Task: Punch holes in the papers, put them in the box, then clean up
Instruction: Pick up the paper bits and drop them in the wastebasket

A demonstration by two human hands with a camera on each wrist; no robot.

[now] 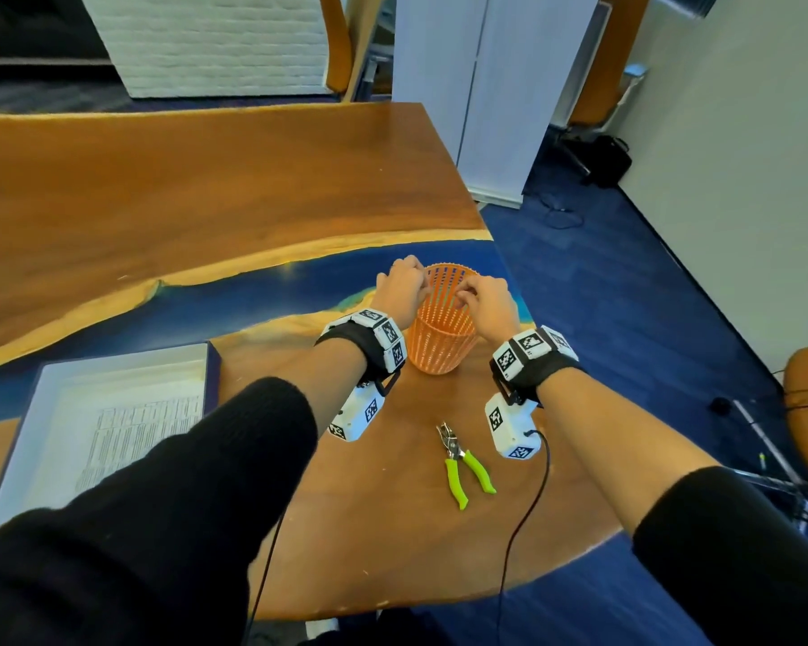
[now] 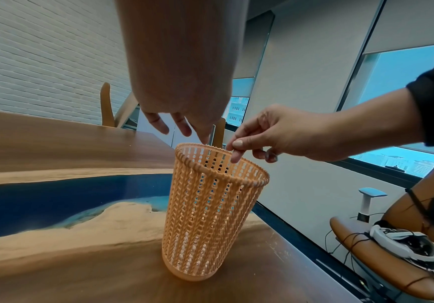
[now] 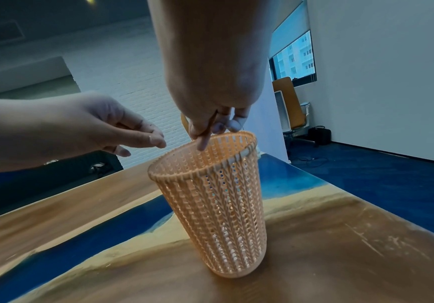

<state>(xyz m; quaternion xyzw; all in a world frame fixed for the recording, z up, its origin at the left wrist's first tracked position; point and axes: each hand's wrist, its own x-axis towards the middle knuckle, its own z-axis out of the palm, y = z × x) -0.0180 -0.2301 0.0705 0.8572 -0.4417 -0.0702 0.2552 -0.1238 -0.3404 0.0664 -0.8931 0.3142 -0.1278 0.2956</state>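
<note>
Two hands hover over the worktop [image 1: 393, 529]: from the box [image 1: 29, 412] of papers [image 1: 127, 431] at left, past the left hand [image 1: 400, 289], fingers loosely spread and empty, to the light, tippable basket [image 1: 439, 338], best steadied at its rim, where the right hand [image 1: 486, 305] pinches fingertips together, then the punch [image 1: 462, 463].

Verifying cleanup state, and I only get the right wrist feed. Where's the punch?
Observer: The hole punch lies on the table, on the near side of the orange basket, with nothing touching it.
Operator: Papers boxed?
Observer: A printed sheet lies inside the open box, at the person's left on the table.
</note>
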